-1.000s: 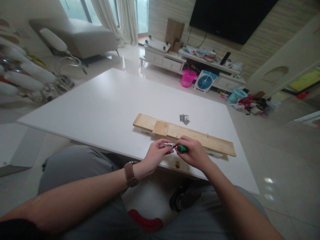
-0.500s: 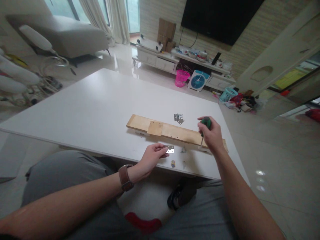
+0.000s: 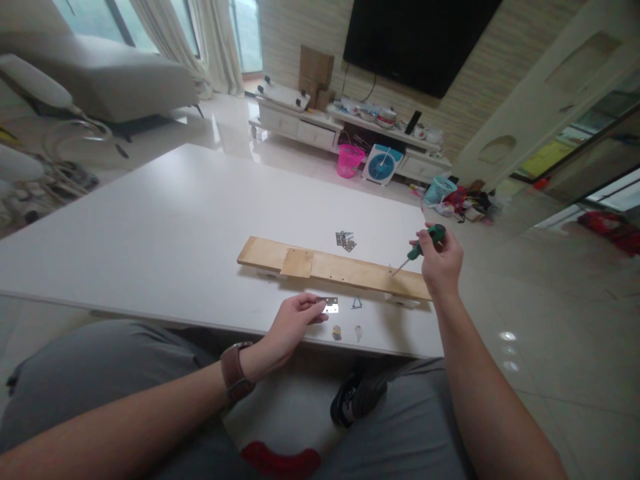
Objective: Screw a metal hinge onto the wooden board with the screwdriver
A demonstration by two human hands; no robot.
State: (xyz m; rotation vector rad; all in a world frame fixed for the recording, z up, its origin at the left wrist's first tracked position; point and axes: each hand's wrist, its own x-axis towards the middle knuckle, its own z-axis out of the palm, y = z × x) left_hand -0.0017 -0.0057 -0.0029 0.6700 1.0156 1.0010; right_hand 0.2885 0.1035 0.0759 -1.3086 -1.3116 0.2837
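Since the frame a second ago, when both hands met at the near table edge with the screwdriver between them, the hands have parted: right hand [image 3: 440, 263] has carried the screwdriver [image 3: 423, 247] up and out to the right, and left hand [image 3: 295, 323] has stayed low by the edge.

Screwdriver: green handle inside the closed right fingers, shaft slanting down and to the left, tip hanging just above the right end of the plank [image 3: 333, 268]. A screw [image 3: 389, 269] stands upright on the plank just left of the tip. Tip looks clear of the wood, though contact cannot be ruled out.

Hinge [image 3: 329, 305]: small metal plate, flat on the table [image 3: 175, 227] between plank and near edge. Left fingers are curled, tips touching its left end; cannot tell whether they pinch it or only rest on it.

Key relation: hinge lies left of and nearer than the screwdriver tip, well apart from it. Left hand is much the nearer to the hinge. Plank's long axis runs left-right, far left to near right, and a smaller block [image 3: 297, 263] sits on its left part.

Beyond the plank: a small heap of hinges [image 3: 345, 240]. Just right of the hinge, a small wire-like piece [image 3: 356, 303], too small to identify.
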